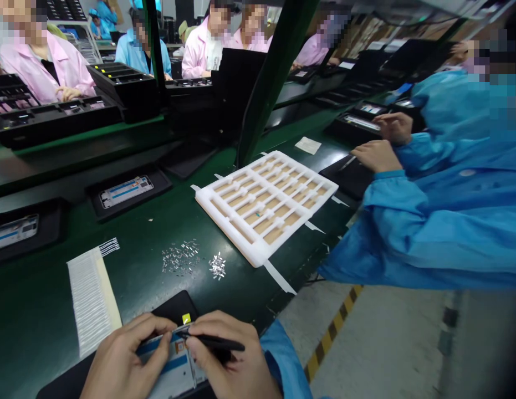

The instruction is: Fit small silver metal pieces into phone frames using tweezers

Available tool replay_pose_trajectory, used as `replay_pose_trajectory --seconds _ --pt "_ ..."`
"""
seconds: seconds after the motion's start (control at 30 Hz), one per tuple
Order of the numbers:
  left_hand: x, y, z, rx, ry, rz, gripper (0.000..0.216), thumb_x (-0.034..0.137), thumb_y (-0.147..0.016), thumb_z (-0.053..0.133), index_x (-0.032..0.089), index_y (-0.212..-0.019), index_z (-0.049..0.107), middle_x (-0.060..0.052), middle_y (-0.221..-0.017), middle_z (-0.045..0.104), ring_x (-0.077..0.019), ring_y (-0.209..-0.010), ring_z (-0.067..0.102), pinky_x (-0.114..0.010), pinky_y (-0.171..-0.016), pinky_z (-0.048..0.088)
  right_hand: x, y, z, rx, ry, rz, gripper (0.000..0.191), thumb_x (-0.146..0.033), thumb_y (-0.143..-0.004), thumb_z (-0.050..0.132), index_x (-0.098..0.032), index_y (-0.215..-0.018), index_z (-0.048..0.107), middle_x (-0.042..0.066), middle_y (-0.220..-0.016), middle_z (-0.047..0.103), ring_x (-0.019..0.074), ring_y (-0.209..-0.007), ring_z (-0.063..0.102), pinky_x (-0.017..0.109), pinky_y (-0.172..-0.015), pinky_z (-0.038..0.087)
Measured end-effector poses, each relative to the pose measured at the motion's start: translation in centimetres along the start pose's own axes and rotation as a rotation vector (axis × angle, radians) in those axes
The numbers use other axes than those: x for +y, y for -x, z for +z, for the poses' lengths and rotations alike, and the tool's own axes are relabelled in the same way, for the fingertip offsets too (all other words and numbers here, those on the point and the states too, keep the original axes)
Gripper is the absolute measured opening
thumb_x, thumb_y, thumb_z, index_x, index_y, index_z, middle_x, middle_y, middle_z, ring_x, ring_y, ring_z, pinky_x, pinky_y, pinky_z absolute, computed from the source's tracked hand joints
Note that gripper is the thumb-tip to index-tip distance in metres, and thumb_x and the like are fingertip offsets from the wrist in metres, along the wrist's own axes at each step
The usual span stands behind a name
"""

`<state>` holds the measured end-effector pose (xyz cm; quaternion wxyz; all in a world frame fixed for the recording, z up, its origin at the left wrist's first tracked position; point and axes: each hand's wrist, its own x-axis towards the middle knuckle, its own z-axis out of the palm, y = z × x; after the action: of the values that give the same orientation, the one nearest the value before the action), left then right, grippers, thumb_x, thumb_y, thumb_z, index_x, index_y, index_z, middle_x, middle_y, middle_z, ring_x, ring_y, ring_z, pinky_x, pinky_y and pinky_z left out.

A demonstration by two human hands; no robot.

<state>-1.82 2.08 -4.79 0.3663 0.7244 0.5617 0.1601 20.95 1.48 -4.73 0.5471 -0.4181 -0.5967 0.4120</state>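
At the bottom of the view, a silver phone frame with blue strips lies in a black tray. My left hand is closed on the frame's edge, thumb and fingers pinching near its upper end. Black tweezers are gripped between the thumb and fingers of my right hand. Their tip meets the frame's top edge, close to my left fingertips; whether a small part is in it cannot be seen. A yellow tab shows just beyond. Part of the frame is hidden by my hands.
Beyond the tray lie two piles of tiny metal pieces and a sheet of white strips. A white foam tray is taped down farther off. Other trays with phone frames stand left. A co-worker's blue sleeve is right.
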Motion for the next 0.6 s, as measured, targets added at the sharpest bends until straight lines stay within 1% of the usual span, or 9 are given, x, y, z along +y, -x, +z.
replay_pose_trajectory --seconds 0.1,0.2,0.27,0.37,0.47,0.53,0.6 --pt "0.6 0.1 0.0 0.021 0.001 -0.011 0.026 0.049 -0.105 0.060 0.036 -0.116 0.080 0.003 -0.105 0.083 -0.0147 -0.094 0.080 -0.017 -0.081 0.061 0.2 0.2 0.1 -0.019 0.002 -0.014 0.019 -0.008 -0.092 0.077 -0.019 -0.105 0.086 0.009 -0.094 0.085 0.0209 -0.083 0.082 0.025 -0.079 0.066" --pt "1.3 0.0 0.0 0.055 -0.020 -0.038 0.029 0.051 -0.105 0.059 0.035 -0.115 0.080 0.001 -0.108 0.083 -0.0164 -0.095 0.081 -0.018 -0.080 0.063 0.4 0.4 0.0 -0.071 0.026 -0.016 0.020 -0.009 -0.094 0.076 -0.020 -0.108 0.085 0.010 -0.098 0.084 0.0221 -0.087 0.082 0.027 -0.082 0.067" --pt "1.6 -0.1 -0.3 0.049 -0.058 -0.008 0.029 0.050 -0.106 0.058 0.036 -0.117 0.080 0.001 -0.110 0.084 -0.0158 -0.095 0.082 -0.017 -0.077 0.063 0.5 0.6 -0.1 -0.101 0.043 -0.040 0.022 -0.008 -0.096 0.075 -0.020 -0.112 0.084 0.011 -0.102 0.083 0.0223 -0.090 0.082 0.028 -0.085 0.067" --pt "1.4 -0.2 -1.1 0.051 -0.145 0.126 0.029 0.045 -0.107 0.056 0.037 -0.126 0.076 0.003 -0.111 0.085 -0.0140 -0.095 0.084 -0.013 -0.077 0.063 0.8 0.7 -0.2 -0.119 0.050 -0.077 0.024 -0.007 -0.098 0.073 -0.020 -0.116 0.083 0.012 -0.105 0.082 0.0223 -0.094 0.081 0.029 -0.089 0.067" --pt "0.5 0.4 -1.5 0.141 -0.287 0.259 0.034 0.042 -0.108 0.056 0.036 -0.138 0.070 0.003 -0.112 0.086 -0.0136 -0.095 0.084 -0.012 -0.080 0.063 1.0 0.8 -0.2 -0.123 0.037 -0.073 0.022 -0.008 -0.098 0.074 -0.019 -0.115 0.082 0.012 -0.105 0.082 0.0222 -0.094 0.081 0.029 -0.088 0.066" --pt "0.0 1.1 -1.4 0.194 -0.406 0.351 0.035 0.042 -0.109 0.053 0.033 -0.140 0.069 0.002 -0.111 0.086 -0.0155 -0.092 0.085 -0.015 -0.079 0.064 1.1 0.9 0.0 -0.113 0.034 -0.054 0.020 -0.009 -0.098 0.074 -0.019 -0.113 0.082 0.011 -0.104 0.081 0.0221 -0.093 0.080 0.028 -0.087 0.066" --pt "-0.2 1.6 -1.4 0.235 -0.535 0.464 0.037 0.039 -0.112 0.045 0.029 -0.134 0.073 -0.002 -0.107 0.086 -0.0189 -0.090 0.084 -0.022 -0.080 0.066 1.2 1.0 0.1 -0.109 0.051 -0.051 0.019 -0.010 -0.099 0.073 -0.019 -0.113 0.082 0.011 -0.103 0.081 0.0220 -0.091 0.080 0.029 -0.086 0.066"
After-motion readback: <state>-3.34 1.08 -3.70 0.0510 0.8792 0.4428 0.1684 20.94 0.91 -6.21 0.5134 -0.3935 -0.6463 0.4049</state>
